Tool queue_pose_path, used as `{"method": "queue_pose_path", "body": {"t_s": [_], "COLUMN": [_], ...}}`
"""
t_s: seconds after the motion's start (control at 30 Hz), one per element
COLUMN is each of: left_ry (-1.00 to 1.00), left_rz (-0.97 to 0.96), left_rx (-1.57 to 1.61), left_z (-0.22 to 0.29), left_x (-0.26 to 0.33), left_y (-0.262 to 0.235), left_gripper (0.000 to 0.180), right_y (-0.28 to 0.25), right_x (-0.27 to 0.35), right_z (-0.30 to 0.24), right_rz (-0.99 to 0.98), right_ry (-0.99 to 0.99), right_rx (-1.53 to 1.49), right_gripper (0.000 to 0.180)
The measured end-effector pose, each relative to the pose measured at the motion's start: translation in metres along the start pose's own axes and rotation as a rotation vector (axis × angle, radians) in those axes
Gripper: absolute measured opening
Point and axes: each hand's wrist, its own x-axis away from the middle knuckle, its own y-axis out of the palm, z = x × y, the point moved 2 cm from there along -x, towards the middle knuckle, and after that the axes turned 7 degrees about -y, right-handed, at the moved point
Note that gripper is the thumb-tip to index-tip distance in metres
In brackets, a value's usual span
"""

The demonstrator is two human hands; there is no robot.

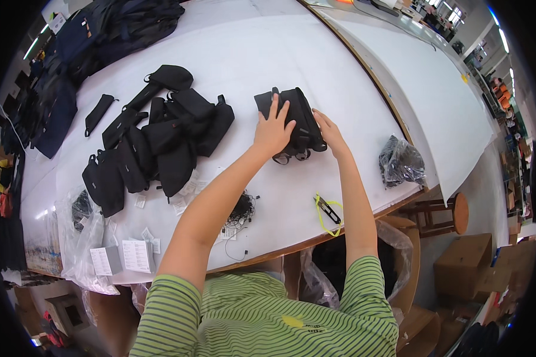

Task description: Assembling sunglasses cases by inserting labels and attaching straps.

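A small black bag point(301, 113) lies on the white table point(244, 47) in front of me, its straps bunched at the near edge. My left hand point(273, 128) rests flat on top of the bag with fingers spread. My right hand point(329, 132) touches the bag's right side, fingers against its edge. Neither hand lifts it off the table.
A pile of similar black bags point(155, 143) lies to the left. Small snips with a yellow cord point(327, 211), a bundle of black strings with tags point(241, 211), clear packets of labels point(122, 256) and a plastic-wrapped black bundle point(401, 160) lie near the table's front edge. A wooden stool point(452, 211) stands at right.
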Motion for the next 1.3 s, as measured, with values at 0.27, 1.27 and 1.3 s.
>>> {"method": "queue_pose_path", "body": {"t_s": [0.27,1.27,1.3], "left_ry": [-0.157,-0.06,-0.054], "left_rz": [-0.009,-0.077,-0.077], "left_rx": [0.232,-0.046,-0.044], "left_z": [-0.029,0.0,0.002], "left_x": [0.012,0.013,0.011], "left_y": [-0.02,0.004,0.004], "left_gripper": [0.061,0.057,0.057], "right_y": [-0.002,-0.01,-0.01], "right_x": [0.013,0.035,0.035], "right_z": [-0.011,0.013,0.013], "right_rz": [0.096,0.123,0.128], "right_ry": [0.09,0.118,0.116], "right_rx": [0.05,-0.265,-0.265], "right_gripper": [0.058,0.052,0.052]}}
